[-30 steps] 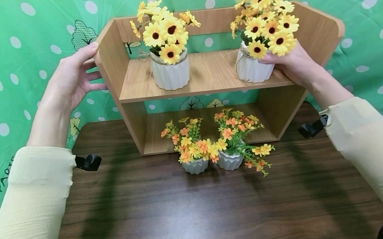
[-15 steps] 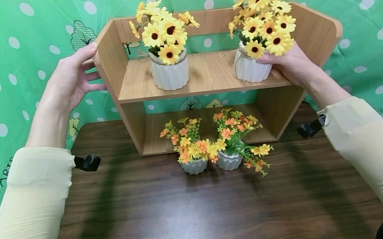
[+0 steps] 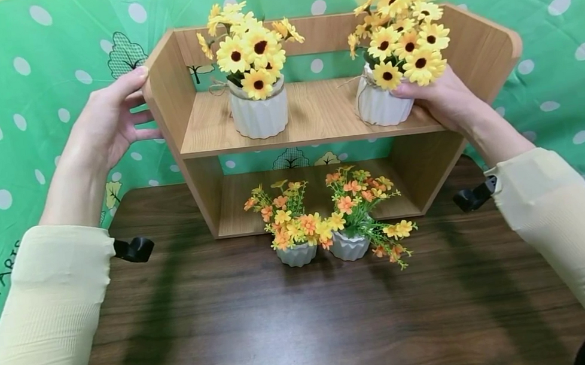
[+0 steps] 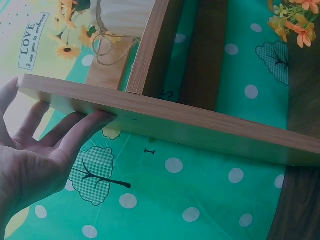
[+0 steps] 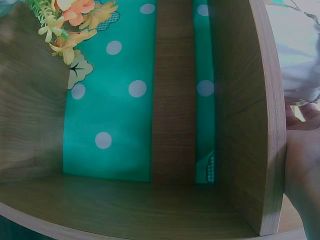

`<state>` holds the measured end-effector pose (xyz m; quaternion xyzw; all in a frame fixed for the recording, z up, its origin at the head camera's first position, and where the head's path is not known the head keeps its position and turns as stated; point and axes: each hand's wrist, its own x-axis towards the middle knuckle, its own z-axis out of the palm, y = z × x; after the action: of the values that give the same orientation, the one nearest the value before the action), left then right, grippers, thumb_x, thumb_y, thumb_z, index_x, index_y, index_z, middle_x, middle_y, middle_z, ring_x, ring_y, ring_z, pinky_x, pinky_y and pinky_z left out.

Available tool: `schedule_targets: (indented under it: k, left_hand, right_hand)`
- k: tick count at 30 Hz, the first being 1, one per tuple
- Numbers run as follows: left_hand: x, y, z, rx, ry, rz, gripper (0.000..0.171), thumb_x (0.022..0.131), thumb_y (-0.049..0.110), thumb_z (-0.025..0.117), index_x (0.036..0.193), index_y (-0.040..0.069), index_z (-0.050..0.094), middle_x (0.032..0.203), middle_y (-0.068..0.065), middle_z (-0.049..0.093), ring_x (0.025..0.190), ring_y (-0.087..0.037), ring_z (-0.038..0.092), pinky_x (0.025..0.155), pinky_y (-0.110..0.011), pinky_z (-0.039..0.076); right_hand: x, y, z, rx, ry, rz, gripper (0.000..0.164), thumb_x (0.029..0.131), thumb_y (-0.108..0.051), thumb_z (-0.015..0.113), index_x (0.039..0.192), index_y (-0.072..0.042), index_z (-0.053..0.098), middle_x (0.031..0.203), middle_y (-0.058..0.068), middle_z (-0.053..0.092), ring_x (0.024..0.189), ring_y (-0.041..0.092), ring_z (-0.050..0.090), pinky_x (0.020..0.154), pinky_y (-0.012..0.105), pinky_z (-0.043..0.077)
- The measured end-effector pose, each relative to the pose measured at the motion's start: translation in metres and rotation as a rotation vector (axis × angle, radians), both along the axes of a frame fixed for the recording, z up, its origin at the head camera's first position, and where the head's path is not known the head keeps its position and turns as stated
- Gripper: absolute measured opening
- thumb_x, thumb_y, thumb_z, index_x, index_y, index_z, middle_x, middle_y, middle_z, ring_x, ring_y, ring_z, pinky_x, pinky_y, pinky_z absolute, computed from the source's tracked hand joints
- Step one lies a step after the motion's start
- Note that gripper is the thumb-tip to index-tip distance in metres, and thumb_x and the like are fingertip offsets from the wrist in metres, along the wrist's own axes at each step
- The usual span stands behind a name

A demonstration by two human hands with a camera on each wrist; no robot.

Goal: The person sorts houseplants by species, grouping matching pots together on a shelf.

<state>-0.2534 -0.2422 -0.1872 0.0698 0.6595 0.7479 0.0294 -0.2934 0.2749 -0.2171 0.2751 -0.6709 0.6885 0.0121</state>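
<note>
A small wooden shelf (image 3: 320, 141) stands on a dark table. My left hand (image 3: 101, 123) touches its left side panel (image 4: 190, 122) from outside, fingers fairly straight and the thumb near the top front edge. On the upper board, a white ribbed pot of yellow daisies (image 3: 259, 111) stands left of centre, with twine tied round it. Towards the right, my right hand (image 3: 447, 95) grips a second white daisy pot (image 3: 382, 103), thumb in front. That pot rests on the board; its blooms cover part of the hand. In the right wrist view, this pot (image 5: 300, 65) is partly cut off.
Two smaller grey-white pots with orange and yellow flowers, a left one (image 3: 298, 255) and a right one (image 3: 351, 245), stand close together before the lower compartment. Sprays from the right one spread over the dark table (image 3: 310, 337). A green dotted cloth (image 3: 39, 145) hangs behind.
</note>
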Motion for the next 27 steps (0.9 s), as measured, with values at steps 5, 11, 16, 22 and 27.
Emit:
schedule_targets:
  k: [5, 11, 16, 22, 27]
  left_hand:
    - [0.000, 0.000, 0.000, 0.006, -0.003, 0.003, 0.055, 0.097, 0.041, 0.069, 0.147, 0.024, 0.056, 0.158, -0.006, 0.043, 0.132, -0.036, 0.054, 0.071, -0.038, 0.066]
    - [0.000, 0.001, 0.000, 0.000, 0.000, 0.006, 0.054, 0.097, 0.042, 0.069, 0.147, 0.024, 0.056, 0.157, -0.006, 0.043, 0.131, -0.037, 0.054, 0.071, -0.038, 0.066]
    - [0.000, 0.000, -0.001, 0.001, 0.004, 0.003, 0.055, 0.097, 0.042, 0.069, 0.147, 0.024, 0.056, 0.156, -0.005, 0.044, 0.131, -0.037, 0.054, 0.071, -0.038, 0.066]
    - [0.001, 0.000, 0.000, 0.001, 0.002, -0.001, 0.054, 0.097, 0.042, 0.069, 0.147, 0.024, 0.056, 0.156, -0.004, 0.043, 0.132, -0.038, 0.052, 0.071, -0.038, 0.066]
    - [0.001, 0.001, 0.000, -0.011, 0.000, 0.005, 0.056, 0.097, 0.043, 0.069, 0.147, 0.025, 0.055, 0.157, -0.004, 0.043, 0.134, -0.039, 0.051, 0.071, -0.038, 0.066]
  right_hand:
    - [0.001, 0.000, 0.000, 0.008, -0.008, 0.006, 0.050, 0.092, 0.010, 0.063, 0.139, -0.003, 0.052, 0.105, 0.006, 0.068, 0.072, 0.013, 0.063, 0.057, 0.021, 0.049]
    - [0.002, 0.002, 0.001, 0.039, -0.030, -0.006, 0.059, 0.093, 0.009, 0.062, 0.146, -0.009, 0.046, 0.133, 0.005, 0.059, 0.113, 0.011, 0.060, 0.097, 0.019, 0.047]
    - [0.006, 0.005, 0.002, 0.097, -0.067, -0.028, 0.062, 0.094, 0.007, 0.062, 0.150, -0.012, 0.043, 0.141, 0.003, 0.054, 0.122, 0.009, 0.055, 0.103, 0.018, 0.041]
    - [0.017, 0.015, 0.004, 0.174, -0.126, -0.102, 0.064, 0.097, 0.000, 0.064, 0.154, -0.018, 0.041, 0.146, -0.001, 0.051, 0.126, 0.007, 0.050, 0.102, 0.015, 0.039]
    - [0.027, 0.023, 0.004, 0.102, -0.182, -0.094, 0.071, 0.097, 0.005, 0.062, 0.158, -0.023, 0.037, 0.152, -0.001, 0.045, 0.127, 0.011, 0.052, 0.096, 0.014, 0.050]
